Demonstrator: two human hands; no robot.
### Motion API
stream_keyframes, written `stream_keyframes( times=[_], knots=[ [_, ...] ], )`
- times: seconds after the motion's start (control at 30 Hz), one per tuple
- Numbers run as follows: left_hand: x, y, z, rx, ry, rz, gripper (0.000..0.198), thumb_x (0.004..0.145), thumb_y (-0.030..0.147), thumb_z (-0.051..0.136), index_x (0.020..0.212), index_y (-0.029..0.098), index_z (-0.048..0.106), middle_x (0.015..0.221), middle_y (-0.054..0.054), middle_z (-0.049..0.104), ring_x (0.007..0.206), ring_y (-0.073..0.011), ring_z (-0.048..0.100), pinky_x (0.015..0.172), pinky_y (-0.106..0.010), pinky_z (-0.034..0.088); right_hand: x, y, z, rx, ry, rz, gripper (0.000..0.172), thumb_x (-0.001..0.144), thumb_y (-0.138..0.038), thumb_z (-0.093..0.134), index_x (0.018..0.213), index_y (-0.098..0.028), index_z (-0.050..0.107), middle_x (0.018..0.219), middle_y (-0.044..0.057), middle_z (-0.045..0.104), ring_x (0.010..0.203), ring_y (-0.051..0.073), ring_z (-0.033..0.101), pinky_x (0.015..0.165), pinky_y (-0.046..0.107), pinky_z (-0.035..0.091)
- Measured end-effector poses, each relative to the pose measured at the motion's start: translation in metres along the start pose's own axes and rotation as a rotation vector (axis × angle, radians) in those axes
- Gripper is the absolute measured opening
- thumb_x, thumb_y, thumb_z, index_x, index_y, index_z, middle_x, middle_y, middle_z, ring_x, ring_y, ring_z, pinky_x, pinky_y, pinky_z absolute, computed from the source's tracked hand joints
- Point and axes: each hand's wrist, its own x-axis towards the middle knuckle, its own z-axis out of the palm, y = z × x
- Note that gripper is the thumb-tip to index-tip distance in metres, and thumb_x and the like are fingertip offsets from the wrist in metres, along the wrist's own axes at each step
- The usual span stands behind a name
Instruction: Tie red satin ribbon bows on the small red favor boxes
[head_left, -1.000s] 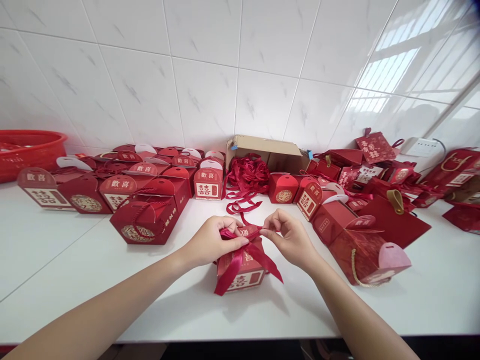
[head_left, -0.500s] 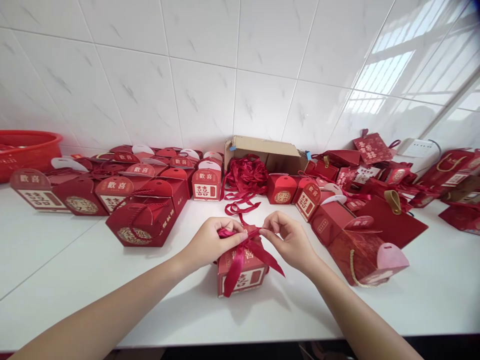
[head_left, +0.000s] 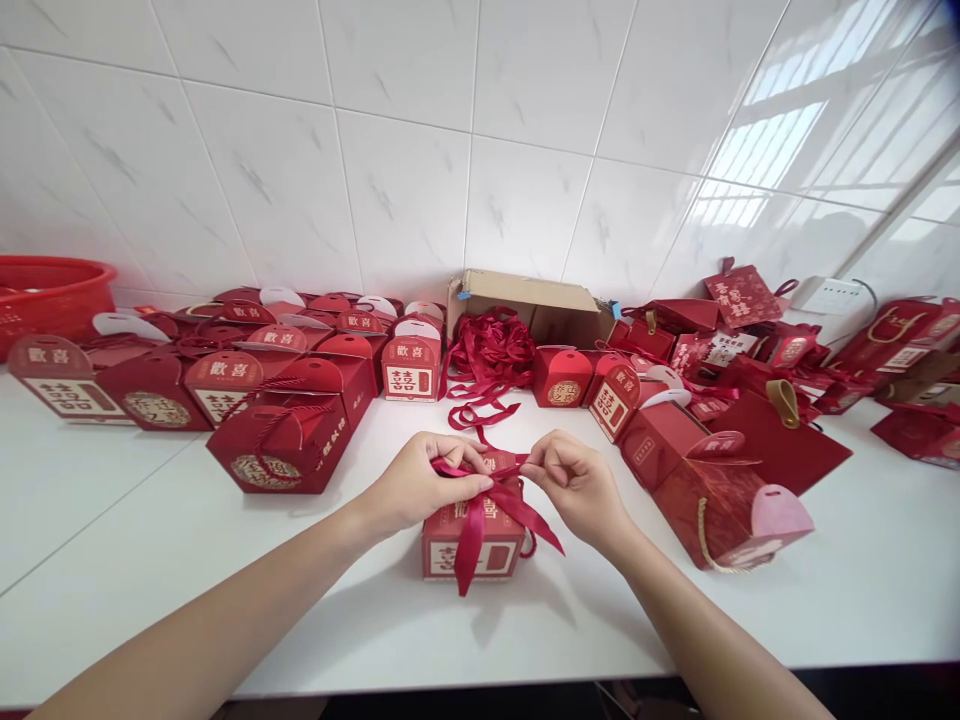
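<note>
A small red gift box [head_left: 472,553] with a white printed panel stands on the white table between my hands. Over its top lies a dark red satin ribbon [head_left: 471,540], gathered in a bow shape with two tails hanging down the front. My left hand [head_left: 427,482] pinches the ribbon's left loop and the middle between thumb and fingers. My right hand [head_left: 574,485] pinches the ribbon's right side just beyond the box's edge. The knot itself is partly hidden by my left thumb. A red cord shows at the box's right side.
A heap of red ribbon [head_left: 491,350] lies before an open cardboard box [head_left: 529,290]. Several red gift boxes [head_left: 274,440] stand in rows at left. More boxes and bags [head_left: 720,500] crowd the right. A red plastic basin [head_left: 56,300] sits far left, against the tiled wall.
The gift box has turned slightly and shifted a little left under the ribbon. My right hand has moved slightly right and down, drawing its side of the ribbon outward.
</note>
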Motion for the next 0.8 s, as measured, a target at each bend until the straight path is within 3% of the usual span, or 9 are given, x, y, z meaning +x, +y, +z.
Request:
stream_keyframes(
  times=[0.17,0.27,0.33,0.4,0.53,0.67,0.73,0.8],
  knots=[
    [-0.002,0.002,0.001,0.028,0.039,0.037,0.048,0.072,0.027,0.066,0.056,0.021,0.021,0.085,-0.006,0.072,0.108,-0.0272,0.061,0.092,-0.039,0.046,0.005,-0.001,-0.005,0.127,-0.035,0.164,0.041,0.08,-0.033,0.064,0.063,-0.022,0.028,0.067,-0.001,0.051,0.063,0.013,0.048,0.061,0.028,0.043],
    [-0.004,0.002,0.002,0.065,0.109,0.129,0.029,0.078,0.031,0.064,0.065,0.02,0.04,0.102,-0.007,0.069,0.11,-0.0246,0.059,0.097,-0.039,0.043,0.013,-0.006,-0.015,0.163,-0.146,0.201,0.027,0.08,-0.04,0.064,0.079,-0.022,0.045,0.076,-0.001,0.052,0.069,0.013,0.052,0.065,0.028,0.047],
    [-0.004,0.0,-0.001,0.068,0.161,0.211,0.017,0.082,0.034,0.06,0.086,0.021,0.05,0.116,-0.007,0.063,0.115,-0.0221,0.055,0.101,-0.038,0.039,0.019,-0.014,-0.02,0.049,-0.189,0.135,0.02,0.082,-0.039,0.063,0.09,-0.022,0.056,0.088,0.002,0.056,0.081,0.015,0.056,0.073,0.031,0.049],
    [-0.003,-0.006,-0.004,0.061,0.227,0.258,0.023,0.086,0.037,0.056,0.103,0.022,0.051,0.123,-0.008,0.057,0.12,-0.0206,0.05,0.105,-0.037,0.034,0.024,-0.023,-0.02,-0.125,-0.228,0.045,0.018,0.082,-0.037,0.065,0.094,-0.023,0.066,0.096,0.005,0.058,0.091,0.018,0.057,0.082,0.034,0.048],
    [-0.001,-0.017,-0.012,0.012,0.341,0.209,0.026,0.088,0.041,0.051,0.104,0.021,0.051,0.118,-0.007,0.055,0.121,-0.0214,0.047,0.107,-0.039,0.032,0.028,-0.03,-0.002,-0.392,-0.302,0.005,0.016,0.077,-0.03,0.072,0.093,-0.028,0.076,0.097,0.007,0.058,0.096,0.023,0.057,0.089,0.042,0.046],
    [-0.001,-0.02,-0.015,0.006,0.389,0.132,0.026,0.085,0.044,0.051,0.096,0.021,0.052,0.112,-0.006,0.057,0.116,-0.0232,0.05,0.104,-0.041,0.034,0.029,-0.022,0.012,-0.364,-0.236,0.035,0.007,0.076,-0.023,0.073,0.079,-0.025,0.078,0.091,0.006,0.061,0.089,0.021,0.06,0.084,0.039,0.049],
    [-0.001,-0.021,-0.016,0.021,0.38,0.101,0.027,0.085,0.045,0.051,0.096,0.021,0.052,0.11,-0.005,0.058,0.113,-0.0233,0.052,0.102,-0.041,0.035,0.031,-0.022,0.004,-0.341,-0.145,0.011,0.005,0.074,-0.022,0.073,0.074,-0.025,0.077,0.09,0.006,0.063,0.086,0.02,0.061,0.081,0.038,0.05],
    [0.0,-0.024,-0.017,0.036,0.361,0.081,0.029,0.084,0.046,0.051,0.099,0.021,0.053,0.11,-0.005,0.058,0.109,-0.0234,0.054,0.101,-0.041,0.036,0.036,-0.03,-0.018,-0.35,-0.029,-0.006,0.003,0.073,-0.024,0.075,0.072,-0.026,0.077,0.092,0.006,0.065,0.087,0.021,0.062,0.082,0.039,0.05]
  ],
)
